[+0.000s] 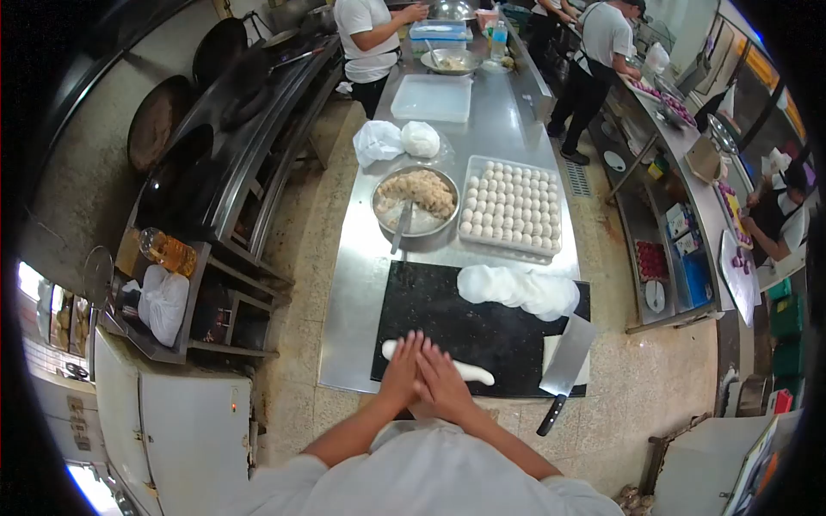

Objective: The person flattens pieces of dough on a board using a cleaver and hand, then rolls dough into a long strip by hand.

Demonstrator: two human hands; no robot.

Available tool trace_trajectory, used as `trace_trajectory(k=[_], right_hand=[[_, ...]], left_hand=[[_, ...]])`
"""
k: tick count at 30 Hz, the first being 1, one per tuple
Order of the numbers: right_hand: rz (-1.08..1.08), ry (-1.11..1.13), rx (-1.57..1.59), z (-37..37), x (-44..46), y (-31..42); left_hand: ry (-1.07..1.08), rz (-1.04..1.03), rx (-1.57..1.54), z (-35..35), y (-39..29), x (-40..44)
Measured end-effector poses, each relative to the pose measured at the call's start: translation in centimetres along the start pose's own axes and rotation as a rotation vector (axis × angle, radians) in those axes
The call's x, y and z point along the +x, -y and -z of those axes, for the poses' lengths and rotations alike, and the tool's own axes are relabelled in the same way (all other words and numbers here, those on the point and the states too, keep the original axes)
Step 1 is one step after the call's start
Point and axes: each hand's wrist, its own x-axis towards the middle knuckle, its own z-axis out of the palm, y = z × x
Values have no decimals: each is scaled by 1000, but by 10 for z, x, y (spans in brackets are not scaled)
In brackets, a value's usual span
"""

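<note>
Side by side, my left hand (403, 368) and my right hand (443, 373) lie flat with fingers stretched out on a white dough rope (475, 373). Its two ends stick out past my hands; the middle is hidden under them. The rope rests on a black board (422, 301) at the table's near edge. Overlapping thin white dough rounds (518, 290) lie along the board's far right. A cleaver (570, 354) lies to the right of my right hand, its black handle over the near edge. Under the blade is a pale flat piece (551, 351), partly hidden.
Beyond the board stand a bowl of filling (422, 191) with a metal spatula and a plastic tray (511, 209) of round dumplings. Farther back are a wrapped dough ball (420, 138), a white bag (377, 143) and a plastic box (432, 98). Several people work nearby.
</note>
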Motion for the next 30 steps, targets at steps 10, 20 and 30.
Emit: trace_trajectory(k=[10,20,30], right_hand=[[-147,-101,-179,34,111,-42],[-212,101,50,-2,-19,11],[-302,-248,-529,41,112,-67]], left_hand=[[-234,103,361,15,-2,119],[-14,26,-313,39,-27,-27],[-69,-100,-129,37,41,151]])
